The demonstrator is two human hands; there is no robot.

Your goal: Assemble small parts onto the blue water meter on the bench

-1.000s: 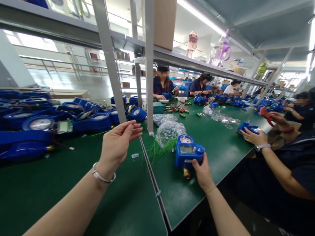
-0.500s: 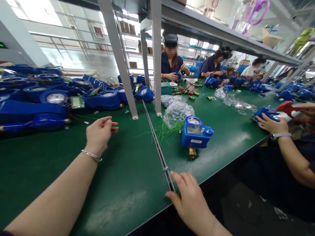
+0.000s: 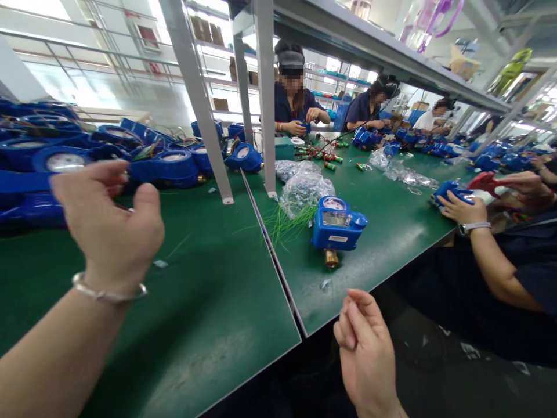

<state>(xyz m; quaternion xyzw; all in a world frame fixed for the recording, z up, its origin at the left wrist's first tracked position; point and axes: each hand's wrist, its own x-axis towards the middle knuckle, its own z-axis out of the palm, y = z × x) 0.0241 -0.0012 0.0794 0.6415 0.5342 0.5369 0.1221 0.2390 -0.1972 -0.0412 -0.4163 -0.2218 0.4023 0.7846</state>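
My left hand (image 3: 108, 226) is raised above the left part of the green table (image 3: 209, 302). I see its back, and the fingers are curled in, slightly blurred, hiding whatever may lie in them. It hovers in front of a pile of blue water meters (image 3: 165, 165). My right hand (image 3: 368, 348) hangs below the table's front edge with its fingers folded together and nothing visible in it. A single blue water meter (image 3: 337, 223) with a brass fitting lies on the table beyond my right hand, untouched.
Green wires (image 3: 285, 223) and a clear plastic bag of small parts (image 3: 304, 191) lie beside the meter. Two metal posts (image 3: 198, 104) (image 3: 266, 98) rise from the table. A co-worker's hand at the right holds a blue meter (image 3: 452, 191). Other people work at the far side.
My right hand let go of the meter, rested on the table edge, then dropped below it and curled. My left hand moved left and nearer to me, and its fingers closed.
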